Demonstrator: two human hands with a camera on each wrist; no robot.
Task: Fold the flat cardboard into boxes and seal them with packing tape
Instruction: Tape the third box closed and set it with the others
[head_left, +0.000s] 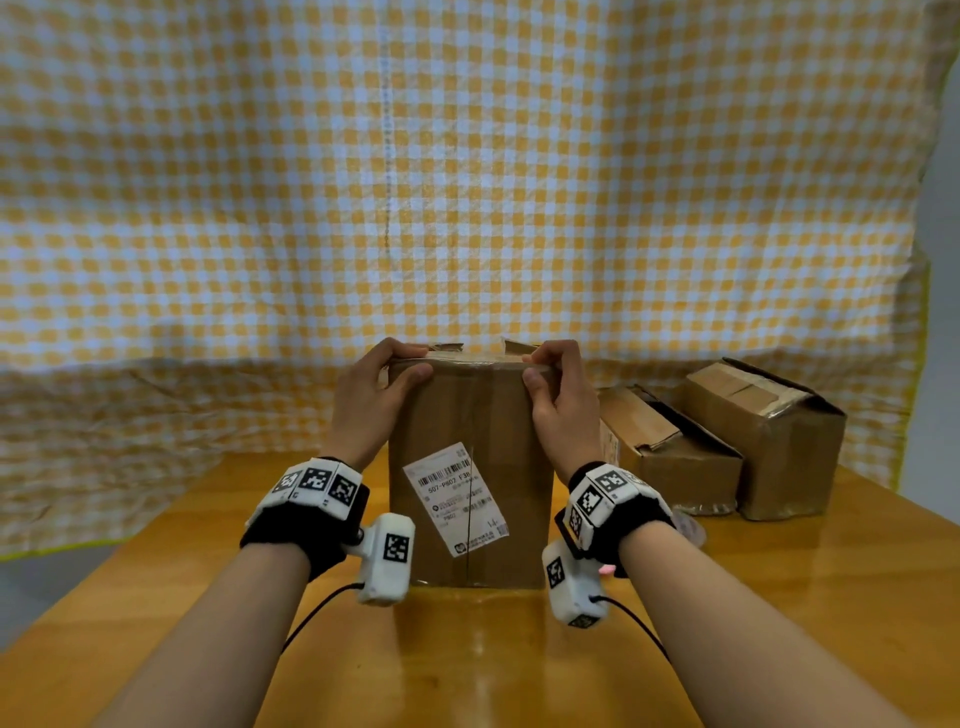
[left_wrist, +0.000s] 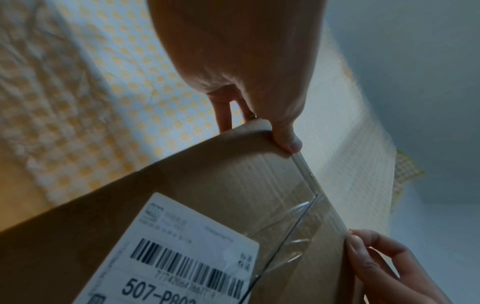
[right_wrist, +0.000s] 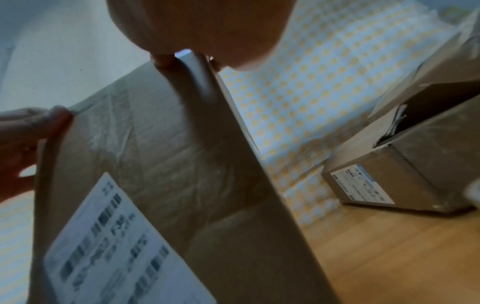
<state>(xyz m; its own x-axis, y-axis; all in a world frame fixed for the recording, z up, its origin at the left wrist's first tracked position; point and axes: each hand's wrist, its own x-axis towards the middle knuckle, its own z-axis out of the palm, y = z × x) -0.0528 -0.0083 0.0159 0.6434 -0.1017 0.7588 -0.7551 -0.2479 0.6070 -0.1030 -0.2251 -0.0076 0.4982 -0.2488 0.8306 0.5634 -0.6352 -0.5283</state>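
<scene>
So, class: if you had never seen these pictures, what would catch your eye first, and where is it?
First, the tall box standing upright at the middle of the table, a white label on its near face. The left hand and right hand grip its top corners. Behind hangs a yellow checked cloth, and two more boxes lie at the right.

Box (head_left: 470, 415): matt brown cardboard, glossy clear tape (left_wrist: 298, 207), white paper label (head_left: 454, 499). Bench (head_left: 519, 660): glossy varnished wood. Backdrop (head_left: 467, 182): wrinkled checked cloth.

Head view looks down; both wrist views closely share the box (head_left: 467, 467).
</scene>
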